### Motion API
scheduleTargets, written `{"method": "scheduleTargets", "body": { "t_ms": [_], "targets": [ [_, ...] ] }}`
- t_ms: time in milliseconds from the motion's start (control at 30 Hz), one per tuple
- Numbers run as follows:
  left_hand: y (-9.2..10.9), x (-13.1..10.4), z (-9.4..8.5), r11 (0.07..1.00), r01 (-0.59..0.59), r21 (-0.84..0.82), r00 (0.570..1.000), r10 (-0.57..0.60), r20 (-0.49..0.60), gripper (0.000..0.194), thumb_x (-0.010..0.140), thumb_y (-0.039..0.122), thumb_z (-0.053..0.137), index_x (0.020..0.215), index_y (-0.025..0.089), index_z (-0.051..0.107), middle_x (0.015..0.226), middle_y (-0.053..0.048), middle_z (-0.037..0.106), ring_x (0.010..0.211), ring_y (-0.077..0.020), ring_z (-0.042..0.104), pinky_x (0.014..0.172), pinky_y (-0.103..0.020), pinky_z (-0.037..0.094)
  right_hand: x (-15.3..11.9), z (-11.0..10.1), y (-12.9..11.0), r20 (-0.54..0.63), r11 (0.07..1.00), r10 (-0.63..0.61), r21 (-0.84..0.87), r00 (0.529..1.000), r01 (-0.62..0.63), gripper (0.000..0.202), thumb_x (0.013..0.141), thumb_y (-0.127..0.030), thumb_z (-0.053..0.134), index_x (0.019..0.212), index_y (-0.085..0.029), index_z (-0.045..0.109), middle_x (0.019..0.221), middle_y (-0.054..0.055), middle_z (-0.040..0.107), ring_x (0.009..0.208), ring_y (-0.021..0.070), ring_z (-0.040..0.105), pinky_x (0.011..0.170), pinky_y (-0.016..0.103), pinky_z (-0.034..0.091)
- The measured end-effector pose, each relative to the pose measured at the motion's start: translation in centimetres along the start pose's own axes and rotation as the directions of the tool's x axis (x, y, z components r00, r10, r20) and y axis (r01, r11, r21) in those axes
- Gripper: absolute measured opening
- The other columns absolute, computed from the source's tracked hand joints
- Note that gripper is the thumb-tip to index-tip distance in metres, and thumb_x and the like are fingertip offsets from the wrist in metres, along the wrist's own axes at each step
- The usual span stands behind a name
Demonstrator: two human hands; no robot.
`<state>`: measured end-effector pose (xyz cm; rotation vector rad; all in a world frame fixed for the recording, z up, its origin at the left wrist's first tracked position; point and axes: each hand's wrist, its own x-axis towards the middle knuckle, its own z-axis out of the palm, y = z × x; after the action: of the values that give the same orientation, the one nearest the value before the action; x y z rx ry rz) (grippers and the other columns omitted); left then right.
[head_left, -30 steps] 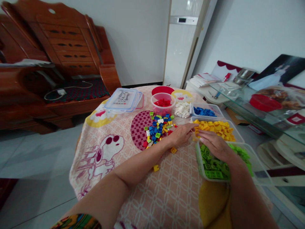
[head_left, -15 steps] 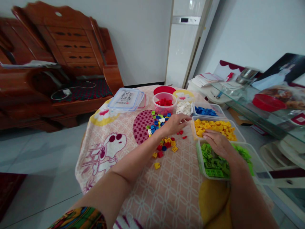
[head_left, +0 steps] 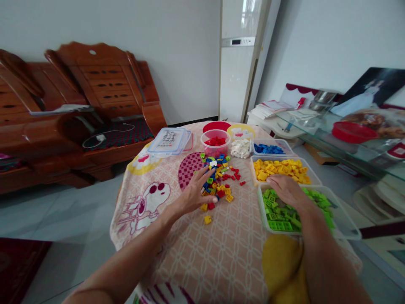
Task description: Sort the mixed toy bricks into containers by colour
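Note:
My left hand (head_left: 198, 192) is spread over the left side of a mixed pile of toy building bricks (head_left: 218, 173), thumb and fingers apart. Red, blue, yellow, green and white pieces lie around it. My right hand (head_left: 286, 190) hovers over the box of green bricks (head_left: 281, 213), fingertips close together by the front rim of the box of yellow bricks (head_left: 281, 169). Whatever its fingers may hold is hidden. One yellow brick (head_left: 207, 220) lies apart, nearer to me.
Behind the yellow box stands a box of blue bricks (head_left: 268, 149). Beside it are a heap of white bricks (head_left: 240, 148) and a round tub (head_left: 216, 148) of red ones. Stacked lids (head_left: 169, 141) lie at the back left. A glass shelf (head_left: 316, 120) borders the right.
My left hand has moved left and toward me, from beside the yellow box to the pile, its fingers spreading. The right hand stays near the yellow box's rim. The view has shifted slightly.

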<state>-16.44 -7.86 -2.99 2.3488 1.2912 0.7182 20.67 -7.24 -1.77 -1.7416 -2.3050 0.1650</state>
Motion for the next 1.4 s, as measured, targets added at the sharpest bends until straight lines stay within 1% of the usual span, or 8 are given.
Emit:
{"method": "scheduleTargets", "body": {
  "t_ms": [200, 333, 433, 667, 967, 1100, 1267, 1400],
  "targets": [
    [-0.9, -6.9, 1.9, 0.989, 0.046, 0.139, 0.993, -0.06, 0.098, 0.133, 0.056, 0.085, 0.077, 0.164, 0.025, 0.029, 0.173, -0.018, 0.014, 0.158, -0.0461, 0.017, 0.126, -0.061, 0.026, 0.1, 0.1, -0.1, 0.02, 0.999, 0.018, -0.039, 1.0, -0.017, 0.039, 0.103, -0.028, 0.036, 0.083, -0.019, 0.069, 0.093, 0.011, 0.075, 0.088, 0.0212, 0.067, 0.082, 0.03, 0.043],
    [-0.6, -7.5, 3.5, 0.972, 0.144, 0.187, 0.988, -0.151, 0.021, 0.119, 0.07, 0.069, 0.08, 0.166, 0.028, 0.023, 0.174, -0.019, 0.009, 0.158, -0.0463, 0.016, 0.124, -0.065, 0.027, 0.1, 0.2, -0.1, 0.03, 0.999, 0.027, -0.031, 0.999, -0.026, 0.038, 0.103, -0.028, 0.038, 0.085, -0.018, 0.069, 0.095, 0.012, 0.076, 0.092, 0.0224, 0.068, 0.086, 0.03, 0.044],
    [-0.4, -5.5, 4.3, 0.969, 0.172, 0.175, 0.985, -0.17, -0.026, 0.105, 0.079, 0.055, 0.079, 0.165, 0.033, 0.023, 0.174, -0.016, 0.012, 0.159, -0.0439, 0.017, 0.123, -0.064, 0.029, 0.0, 0.3, 0.0, 0.006, 0.999, 0.035, -0.023, 0.999, -0.035, 0.037, 0.104, -0.028, 0.039, 0.085, -0.019, 0.069, 0.096, 0.012, 0.077, 0.093, 0.0226, 0.068, 0.086, 0.03, 0.044],
    [-0.7, 0.8, 5.5, 0.989, 0.088, 0.116, 0.996, -0.086, -0.029, 0.098, 0.076, 0.046, 0.084, 0.16, 0.031, 0.038, 0.173, -0.016, 0.017, 0.158, -0.0447, 0.018, 0.125, -0.065, 0.025, 0.0, 0.1, -0.2, 0.024, 0.999, 0.02, -0.039, 1.0, -0.019, 0.038, 0.104, -0.028, 0.038, 0.081, -0.02, 0.067, 0.092, 0.01, 0.076, 0.089, 0.0208, 0.068, 0.083, 0.03, 0.044],
    [1.0, 5.3, 7.0, 0.996, -0.02, 0.091, 0.997, 0.027, -0.071, 0.088, 0.075, 0.041, 0.085, 0.154, 0.024, 0.049, 0.167, -0.019, 0.031, 0.154, -0.0418, 0.03, 0.123, -0.062, 0.031, 0.0, -0.2, -0.7, 0.04, 0.999, 0.049, -0.012, 0.998, -0.049, 0.039, 0.104, -0.028, 0.037, 0.082, -0.019, 0.068, 0.093, 0.011, 0.075, 0.087, 0.0208, 0.067, 0.082, 0.031, 0.044],
    [1.6, 7.5, 7.1, 0.997, -0.056, 0.049, 0.984, 0.064, -0.167, 0.074, 0.079, 0.041, 0.083, 0.145, 0.02, 0.056, 0.161, -0.02, 0.041, 0.149, -0.0378, 0.04, 0.121, -0.059, 0.036, 0.0, 0.0, -0.5, 0.03, 0.999, 0.036, -0.012, 0.999, -0.035, 0.039, 0.104, -0.03, 0.036, 0.083, -0.019, 0.068, 0.093, 0.011, 0.075, 0.088, 0.0214, 0.067, 0.083, 0.032, 0.045],
    [0.5, 9.6, 4.8, 0.999, 0.015, -0.039, 0.899, -0.031, -0.437, 0.025, 0.093, 0.034, 0.065, 0.111, 0.018, 0.069, 0.125, -0.013, 0.069, 0.123, -0.0264, 0.062, 0.112, -0.046, 0.048, 0.1, 0.2, -0.3, 0.018, 1.0, 0.024, -0.011, 1.0, -0.023, 0.04, 0.103, -0.028, 0.036, 0.082, -0.019, 0.068, 0.093, 0.011, 0.075, 0.087, 0.0203, 0.067, 0.084, 0.031, 0.045],
    [-3.4, 10.6, 1.7, 0.97, 0.238, -0.057, 0.806, -0.23, -0.545, 0.02, 0.094, 0.028, 0.057, 0.105, 0.016, 0.069, 0.115, -0.013, 0.073, 0.117, -0.0267, 0.064, 0.112, -0.044, 0.047, 0.1, 0.3, -0.3, 0.009, 0.999, 0.033, -0.018, 0.999, -0.032, 0.039, 0.103, -0.029, 0.037, 0.082, -0.02, 0.069, 0.092, 0.01, 0.076, 0.088, 0.0201, 0.067, 0.084, 0.031, 0.045]
  ]
}}
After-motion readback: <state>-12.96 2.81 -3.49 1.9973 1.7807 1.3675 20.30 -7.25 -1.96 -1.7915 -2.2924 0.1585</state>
